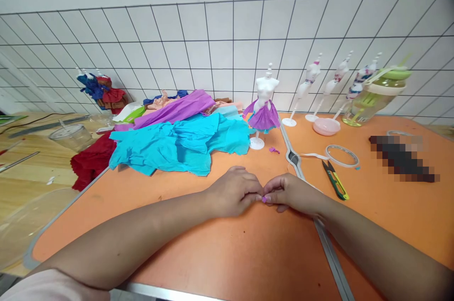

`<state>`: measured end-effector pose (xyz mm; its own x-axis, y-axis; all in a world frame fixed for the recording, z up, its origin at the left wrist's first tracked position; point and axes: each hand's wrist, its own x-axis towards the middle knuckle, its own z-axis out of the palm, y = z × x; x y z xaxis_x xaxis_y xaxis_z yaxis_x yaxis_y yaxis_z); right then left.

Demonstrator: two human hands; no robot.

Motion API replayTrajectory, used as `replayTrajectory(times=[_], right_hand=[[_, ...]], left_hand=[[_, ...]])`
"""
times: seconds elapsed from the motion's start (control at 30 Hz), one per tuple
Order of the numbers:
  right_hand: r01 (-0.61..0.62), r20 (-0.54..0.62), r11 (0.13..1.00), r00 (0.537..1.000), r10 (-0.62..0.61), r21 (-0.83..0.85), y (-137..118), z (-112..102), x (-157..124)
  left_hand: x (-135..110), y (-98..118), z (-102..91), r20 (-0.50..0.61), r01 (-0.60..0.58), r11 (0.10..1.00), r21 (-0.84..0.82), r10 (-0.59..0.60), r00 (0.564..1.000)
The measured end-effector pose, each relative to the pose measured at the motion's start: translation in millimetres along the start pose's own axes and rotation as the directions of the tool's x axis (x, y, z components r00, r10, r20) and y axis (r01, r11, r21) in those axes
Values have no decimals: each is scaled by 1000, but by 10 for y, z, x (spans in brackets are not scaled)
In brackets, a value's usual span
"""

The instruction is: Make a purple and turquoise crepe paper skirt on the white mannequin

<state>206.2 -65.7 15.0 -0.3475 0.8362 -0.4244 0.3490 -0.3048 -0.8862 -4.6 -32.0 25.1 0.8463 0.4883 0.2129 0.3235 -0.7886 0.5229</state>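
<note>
Both my hands meet over the orange table (213,253), fingertips pinched around a tiny scrap of purple crepe paper (264,199). My left hand (236,192) is closed, its thumb and forefinger at the scrap's left side. From the right, my right hand (292,194) pinches the same scrap; the fingers hide most of it. Just beyond stands a small white mannequin (266,88) wearing a purple skirt (265,116) with blue at its hem. A second purple bit (274,150) lies near the mannequin's base.
Crumpled blue crepe paper (170,142) and purple sheets (177,109) lie at the back left. To the right are thread snips (335,180), a tape roll (342,156), a pink bowl (327,126), more mannequins (308,81) and a green-lidded bottle (378,95). A metal seam (329,249) crosses the table.
</note>
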Motion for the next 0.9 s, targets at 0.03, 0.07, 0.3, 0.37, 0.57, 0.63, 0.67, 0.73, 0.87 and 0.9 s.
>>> replayTrajectory(times=[0.03,0.07,0.3,0.37,0.57,0.63,0.67,0.73,0.87,0.9], right_hand=[[19,-47,992,999,-25,-123,-20,23,-25],[37,-100,969,993,-63,-246,-42,51,-53],[180,-134,722,926,-354,-668,-128,182,-163],[197,-110,697,923,-369,-689,-126,191,-172],[67,-197,505,871,-451,-860,-113,288,-232],[44,-197,403,820,-538,-914,-96,326,-248],[48,-182,350,783,-595,-935,-85,339,-253],[71,-131,245,687,-715,-967,-62,345,-262],[96,5,49,499,-867,-994,-50,295,-281],[93,39,5,468,-883,-996,-55,279,-285]], left_hand=[[-8,15,-7,45,-3,998,65,0,999],[-15,31,-12,81,-6,993,114,-3,997],[-41,85,-5,125,-52,966,252,21,992],[-42,83,20,109,-64,951,302,32,994],[-21,72,124,15,-16,938,347,12,1000],[-12,57,134,-47,39,952,305,-26,999],[-8,48,134,-74,65,960,273,-46,996],[1,30,127,-125,126,976,175,-105,987],[30,30,107,-211,293,931,-218,-338,917],[38,38,98,-199,326,884,-335,-404,893]])
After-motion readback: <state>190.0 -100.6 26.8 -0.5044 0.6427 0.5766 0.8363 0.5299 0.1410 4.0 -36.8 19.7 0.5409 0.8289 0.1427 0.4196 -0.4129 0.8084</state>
